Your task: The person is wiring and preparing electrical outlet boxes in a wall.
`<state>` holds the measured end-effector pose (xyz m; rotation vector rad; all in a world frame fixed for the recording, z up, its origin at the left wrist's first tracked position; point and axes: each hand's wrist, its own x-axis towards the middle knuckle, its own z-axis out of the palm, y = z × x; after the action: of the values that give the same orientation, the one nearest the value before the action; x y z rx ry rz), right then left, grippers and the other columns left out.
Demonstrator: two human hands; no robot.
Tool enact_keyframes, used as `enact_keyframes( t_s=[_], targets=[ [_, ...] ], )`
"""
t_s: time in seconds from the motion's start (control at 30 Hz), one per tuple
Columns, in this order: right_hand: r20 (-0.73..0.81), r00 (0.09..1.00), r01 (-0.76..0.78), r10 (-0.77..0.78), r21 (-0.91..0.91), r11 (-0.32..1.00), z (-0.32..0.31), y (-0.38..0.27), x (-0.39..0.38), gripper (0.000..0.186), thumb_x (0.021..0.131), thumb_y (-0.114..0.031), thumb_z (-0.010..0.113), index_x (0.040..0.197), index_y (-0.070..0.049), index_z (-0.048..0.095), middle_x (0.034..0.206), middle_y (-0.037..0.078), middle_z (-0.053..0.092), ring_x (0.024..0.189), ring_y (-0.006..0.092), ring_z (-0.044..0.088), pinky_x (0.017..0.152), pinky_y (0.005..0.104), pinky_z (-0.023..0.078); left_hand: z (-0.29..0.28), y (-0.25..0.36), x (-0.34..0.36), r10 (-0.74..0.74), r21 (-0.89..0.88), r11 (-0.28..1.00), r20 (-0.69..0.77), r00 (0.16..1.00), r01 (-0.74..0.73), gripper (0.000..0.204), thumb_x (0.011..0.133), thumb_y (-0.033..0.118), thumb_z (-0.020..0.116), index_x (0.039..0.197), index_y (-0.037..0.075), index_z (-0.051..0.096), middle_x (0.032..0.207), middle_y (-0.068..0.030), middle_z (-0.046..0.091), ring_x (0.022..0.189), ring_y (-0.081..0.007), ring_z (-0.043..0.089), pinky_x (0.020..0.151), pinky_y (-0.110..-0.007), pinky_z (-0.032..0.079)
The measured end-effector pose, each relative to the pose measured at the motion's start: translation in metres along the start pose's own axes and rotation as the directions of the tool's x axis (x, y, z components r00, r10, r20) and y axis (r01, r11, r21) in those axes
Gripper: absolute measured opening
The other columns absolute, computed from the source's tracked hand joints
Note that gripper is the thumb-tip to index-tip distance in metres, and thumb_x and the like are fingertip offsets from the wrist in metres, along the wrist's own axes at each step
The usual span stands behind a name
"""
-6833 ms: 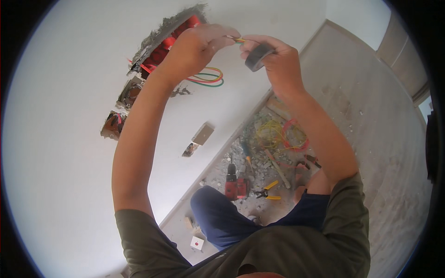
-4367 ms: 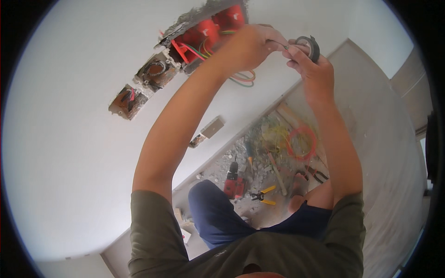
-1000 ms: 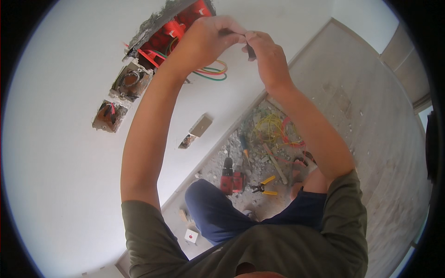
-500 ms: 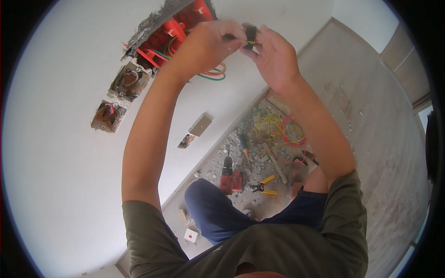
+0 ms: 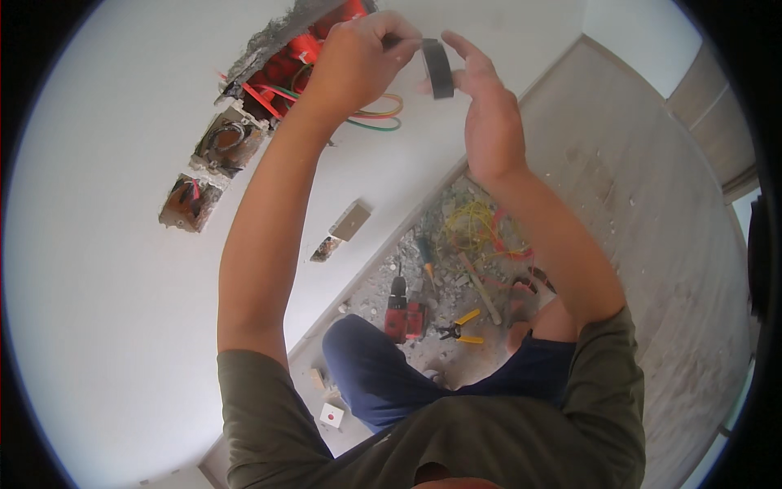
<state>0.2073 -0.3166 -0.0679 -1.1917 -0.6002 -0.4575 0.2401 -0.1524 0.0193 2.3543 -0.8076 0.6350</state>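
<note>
My left hand (image 5: 368,59) is raised in front of the wall box, its thumb and finger pinched together; what sits between the tips is too small to make out. Just right of those fingertips is a roll of black tape (image 5: 439,70), its edge turned toward me. My right hand (image 5: 491,110) holds that roll, with fingers on its far side and the index finger lifted away. Red, green and yellow wires (image 5: 383,119) loop out below my left wrist. Behind it, a red wall box (image 5: 285,69) sits in a rough-cut hole, partly hidden by my hand.
Two smaller opened wall boxes (image 5: 228,140) follow down the wall, then a socket plate (image 5: 352,220). On the rubble-strewn floor lie a red drill (image 5: 405,318), yellow-handled wire strippers (image 5: 463,328), a screwdriver (image 5: 428,259) and tangled yellow wire (image 5: 471,226). A white plate (image 5: 331,415) rests by my knee.
My hands have drawn slightly apart, the left moving up. The tape roll has swung into fuller view, and my right hand has dropped lower with its fingers more spread.
</note>
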Motion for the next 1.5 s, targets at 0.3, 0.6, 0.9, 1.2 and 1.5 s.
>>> enact_keyframes(
  t_s=[0.3,0.6,0.9,1.2,1.5],
  targets=[
    [-0.266,0.947,-0.19,0.18,-0.01,0.982,-0.017,0.013,0.024,0.03,0.096,-0.027,0.046,0.101,-0.004,0.065,0.117,0.01,0.063,0.112,0.0224,0.054,0.108,0.0414,0.034,-0.002,-0.009,-0.01,0.022,-0.151,0.989,0.129,0.991,-0.003,0.014,0.09,0.007,0.068,0.104,0.005,0.07,0.087,-0.0002,0.071,0.077,-0.0064,0.06,0.073,-0.023,0.049],
    [-0.037,0.965,-0.263,0.261,-0.224,0.938,-0.025,0.015,0.011,0.048,0.101,-0.044,0.043,0.112,-0.001,0.064,0.107,0.01,0.066,0.095,0.0215,0.063,0.084,0.0335,0.048,0.005,-0.003,-0.004,-0.073,-0.115,0.991,-0.053,0.996,0.067,0.01,0.085,0.009,0.068,0.095,0.007,0.073,0.086,-0.0094,0.071,0.078,-0.0196,0.067,0.075,-0.029,0.051],
    [0.145,0.634,-0.667,0.759,0.599,0.443,-0.028,0.009,0.024,0.03,0.09,-0.016,0.07,0.11,0.002,0.059,0.101,0.014,0.064,0.093,0.0265,0.066,0.086,0.0352,0.056,0.017,-0.015,-0.014,0.384,0.068,0.915,0.157,0.91,-0.398,0.01,0.078,0.004,0.067,0.089,0.005,0.069,0.084,-0.0085,0.067,0.083,-0.0276,0.064,0.073,-0.038,0.051],
    [-0.01,0.689,-0.551,0.725,0.643,0.532,-0.029,0.012,0.022,0.022,0.09,-0.006,0.068,0.106,0.004,0.057,0.109,0.019,0.064,0.107,0.0319,0.064,0.106,0.0435,0.05,0.024,-0.01,-0.02,0.348,0.391,0.822,0.229,0.909,-0.414,0.013,0.075,0.004,0.061,0.085,0.007,0.068,0.085,-0.0057,0.064,0.092,-0.0259,0.06,0.084,-0.042,0.046],
    [-0.038,0.822,-0.414,0.568,0.646,0.642,0.005,0.006,0.0,0.02,0.086,-0.002,0.068,0.106,0.0,0.064,0.104,0.007,0.066,0.1,0.0181,0.062,0.097,0.0326,0.049,0.027,-0.015,-0.008,0.27,0.472,0.84,0.067,0.961,-0.269,0.015,0.076,0.004,0.062,0.087,0.008,0.071,0.086,-0.008,0.067,0.087,-0.0294,0.065,0.079,-0.041,0.05]
  ],
)
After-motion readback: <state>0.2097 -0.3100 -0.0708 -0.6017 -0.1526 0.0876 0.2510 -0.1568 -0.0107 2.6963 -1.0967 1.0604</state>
